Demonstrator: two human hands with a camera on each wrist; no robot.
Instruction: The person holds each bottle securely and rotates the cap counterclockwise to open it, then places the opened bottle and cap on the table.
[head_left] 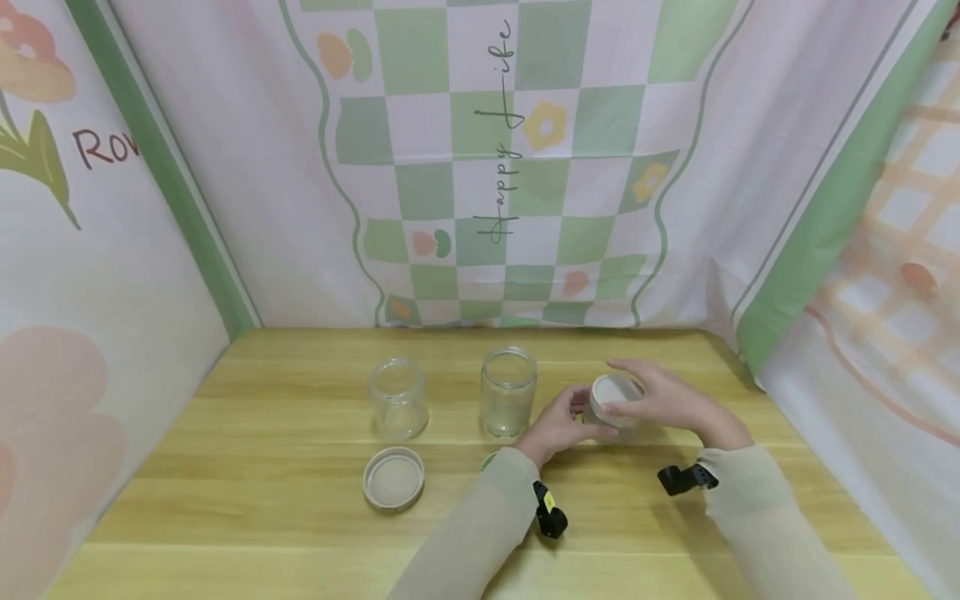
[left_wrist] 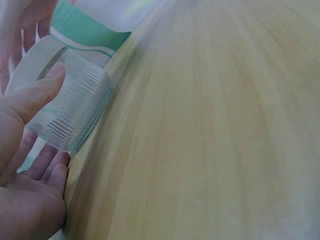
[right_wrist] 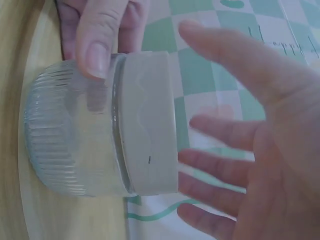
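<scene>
On the right side of the table, a ribbed glass jar (right_wrist: 65, 140) carries a whitish lid (head_left: 615, 389) on its mouth. My left hand (head_left: 558, 427) grips the jar from the left, its thumb lying along the glass just below the lid in both wrist views. Around the lid, my right hand (head_left: 667, 398) has its fingers spread. In the right wrist view these fingers (right_wrist: 215, 165) are fairly straight and loosely apart, the thumb standing off the lid; whether any fingertip touches the rim I cannot tell.
Two lidless glass jars stand left of my hands: a taller one (head_left: 508, 396) and a shorter, rounder one (head_left: 398, 400). A beige lid (head_left: 393, 479) lies inside-up in front of the shorter jar. Something green-edged (head_left: 488, 460) is mostly hidden by my left sleeve. Patterned curtains (head_left: 480, 167) surround the wooden table.
</scene>
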